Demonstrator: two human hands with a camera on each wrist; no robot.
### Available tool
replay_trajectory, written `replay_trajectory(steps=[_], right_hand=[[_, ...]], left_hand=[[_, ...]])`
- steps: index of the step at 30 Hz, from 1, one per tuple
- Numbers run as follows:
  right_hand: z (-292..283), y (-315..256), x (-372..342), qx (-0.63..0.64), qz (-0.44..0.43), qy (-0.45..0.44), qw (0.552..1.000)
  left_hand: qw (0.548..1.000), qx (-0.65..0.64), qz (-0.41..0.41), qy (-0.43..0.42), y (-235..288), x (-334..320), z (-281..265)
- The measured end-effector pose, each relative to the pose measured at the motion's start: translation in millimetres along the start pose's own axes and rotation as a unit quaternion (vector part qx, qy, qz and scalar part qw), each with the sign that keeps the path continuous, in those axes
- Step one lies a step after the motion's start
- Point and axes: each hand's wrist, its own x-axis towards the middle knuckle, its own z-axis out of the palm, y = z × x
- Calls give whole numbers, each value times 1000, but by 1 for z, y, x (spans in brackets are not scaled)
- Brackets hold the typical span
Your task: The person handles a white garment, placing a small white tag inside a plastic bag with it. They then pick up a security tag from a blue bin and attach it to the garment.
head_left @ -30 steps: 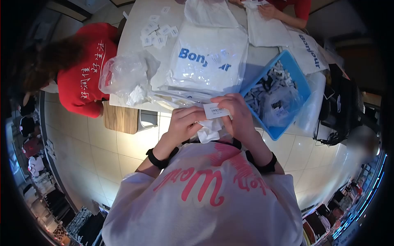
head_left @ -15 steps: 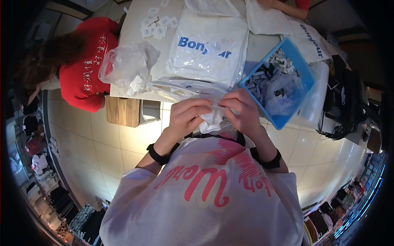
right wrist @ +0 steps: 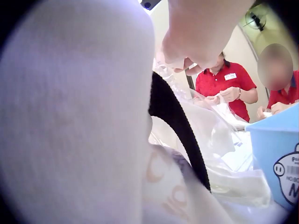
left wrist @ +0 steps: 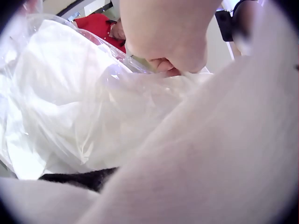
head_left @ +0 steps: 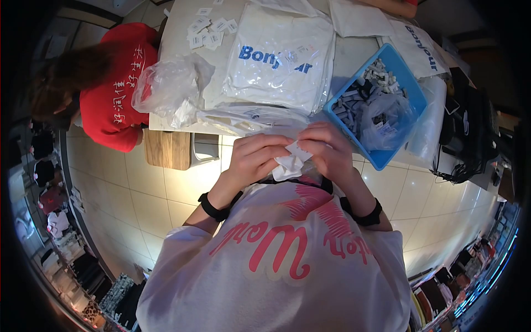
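In the head view, both hands meet in front of the chest at the table's near edge. Between their fingertips is a small white label [head_left: 299, 151], its printed face not showing now. Crumpled white material [head_left: 288, 167] hangs just under it. My left hand [head_left: 256, 156] pinches the label from the left with curled fingers. From the right, my right hand [head_left: 330, 150] pinches its other side between thumb and fingers. In the wrist views, the left hand [left wrist: 168, 37] and right hand [right wrist: 198, 35] hide most of what they hold. A clear plastic bag [left wrist: 70, 98] lies close beyond.
Plastic-wrapped white Bonjour packages [head_left: 276, 83] cover the table's middle. Several barcode labels [head_left: 207, 34] lie at back left, near a crumpled clear bag [head_left: 171, 83]. To the right, a blue bin [head_left: 378, 160] holds many small pieces. People in red shirts [head_left: 113, 91] stand around the table.
The label, its barcode facing up a second ago, has been turned edge-on and now tilts between the fingertips. Both hands stay close together. The head view has shifted slightly.
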Motion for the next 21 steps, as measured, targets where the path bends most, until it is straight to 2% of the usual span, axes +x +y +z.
replay_trajectory(steps=[6,18,21], right_hand=[[1,-1,0,-54,-24,-23,998],[-2,5,0,-29,-88,-73,993],[-5,5,3,-11,-79,-87,993]], left_hand=[[1000,10,3,7,-3,0,-1],[998,46,48,0,-6,6,-4],[995,65,69,-21,-9,6,-8]])
